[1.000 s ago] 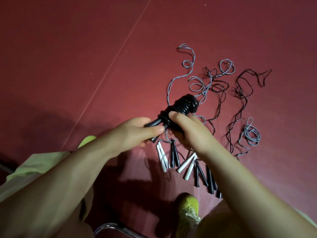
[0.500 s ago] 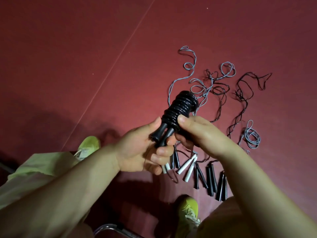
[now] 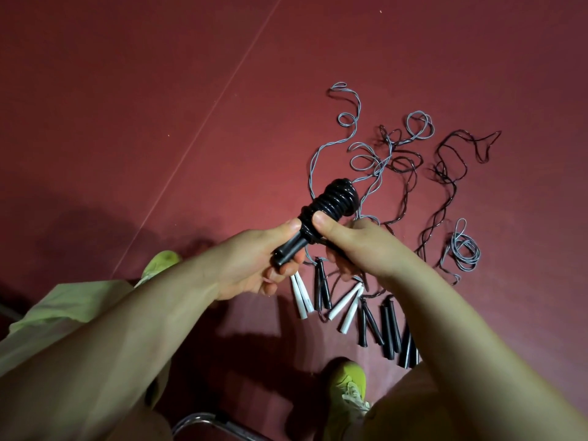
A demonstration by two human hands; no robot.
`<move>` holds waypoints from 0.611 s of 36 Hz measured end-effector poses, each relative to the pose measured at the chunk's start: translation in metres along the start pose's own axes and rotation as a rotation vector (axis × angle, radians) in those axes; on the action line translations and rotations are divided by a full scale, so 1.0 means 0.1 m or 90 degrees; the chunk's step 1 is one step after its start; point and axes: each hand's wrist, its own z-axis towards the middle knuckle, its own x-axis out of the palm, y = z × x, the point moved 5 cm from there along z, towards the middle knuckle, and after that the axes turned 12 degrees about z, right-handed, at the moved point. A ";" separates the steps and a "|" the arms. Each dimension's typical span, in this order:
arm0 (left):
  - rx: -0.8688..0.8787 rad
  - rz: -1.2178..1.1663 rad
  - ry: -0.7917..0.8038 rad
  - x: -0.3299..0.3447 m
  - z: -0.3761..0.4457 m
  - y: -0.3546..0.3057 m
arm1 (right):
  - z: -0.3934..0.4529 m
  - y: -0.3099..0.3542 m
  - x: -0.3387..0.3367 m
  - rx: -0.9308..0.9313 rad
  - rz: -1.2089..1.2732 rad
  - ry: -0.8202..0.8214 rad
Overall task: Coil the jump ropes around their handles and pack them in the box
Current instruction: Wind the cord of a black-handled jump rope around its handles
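A black jump rope (image 3: 334, 200) is wound in tight coils around its paired black handles, held above the floor. My left hand (image 3: 254, 265) grips the bare lower ends of the handles. My right hand (image 3: 353, 243) holds the bundle at the bottom of the coil, thumb pressed on the last turns. Below them on the red floor lie several uncoiled ropes: white handle pairs (image 3: 300, 297) and black handle pairs (image 3: 389, 326) in a row, with grey cords (image 3: 362, 157) and black cords (image 3: 445, 173) trailing away. No box is in view.
A small grey cord bundle (image 3: 464, 249) lies at the right. My yellow-green shoes (image 3: 346, 386) stand on the red floor (image 3: 127, 106), and a chrome tube (image 3: 203, 421) shows at the bottom edge. A pale line crosses the floor diagonally.
The coiled bundle stayed at about the same height and its free end tilted back to the right. My left hand shifted its grip on the handle ends; my right thumb stays on the coil's lower turns.
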 end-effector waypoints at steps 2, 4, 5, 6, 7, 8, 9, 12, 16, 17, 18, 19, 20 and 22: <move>-0.003 0.014 -0.033 -0.03 0.02 0.01 | 0.01 -0.02 -0.01 0.001 -0.022 -0.024; -0.004 0.040 -0.082 -0.07 0.04 0.01 | 0.01 -0.01 -0.02 0.002 -0.028 -0.040; -0.006 0.063 -0.115 -0.10 0.04 0.02 | 0.02 -0.01 -0.02 0.004 -0.026 -0.043; -0.007 0.097 -0.151 -0.13 0.05 0.01 | 0.03 -0.02 -0.02 0.009 -0.021 -0.044; -0.005 0.137 -0.189 -0.17 0.05 0.01 | 0.03 -0.02 -0.01 0.015 -0.014 -0.041; 0.000 0.174 -0.220 -0.20 0.06 0.01 | 0.03 -0.03 0.01 0.019 -0.002 -0.035; 0.009 0.202 -0.245 -0.22 0.06 0.01 | 0.03 -0.04 0.03 0.018 0.013 -0.026; 0.051 0.274 -0.295 -0.27 0.04 -0.03 | 0.04 -0.03 0.08 -0.004 0.054 -0.002; 0.059 0.312 -0.314 -0.29 -0.01 -0.07 | 0.03 -0.02 0.13 -0.030 0.069 0.018; 0.061 0.321 -0.315 -0.29 -0.01 -0.06 | 0.02 -0.02 0.13 -0.037 0.080 0.013; 0.062 0.342 -0.317 -0.27 -0.01 -0.07 | 0.02 -0.02 0.13 -0.040 0.097 0.006; 0.066 0.368 -0.323 -0.26 -0.01 -0.07 | 0.02 -0.01 0.13 -0.048 0.111 0.001; 0.071 0.388 -0.329 -0.26 -0.01 -0.08 | 0.02 0.00 0.13 -0.059 0.115 -0.005; 0.098 0.394 -0.335 -0.27 -0.01 -0.09 | 0.02 0.03 0.12 -0.084 0.109 -0.015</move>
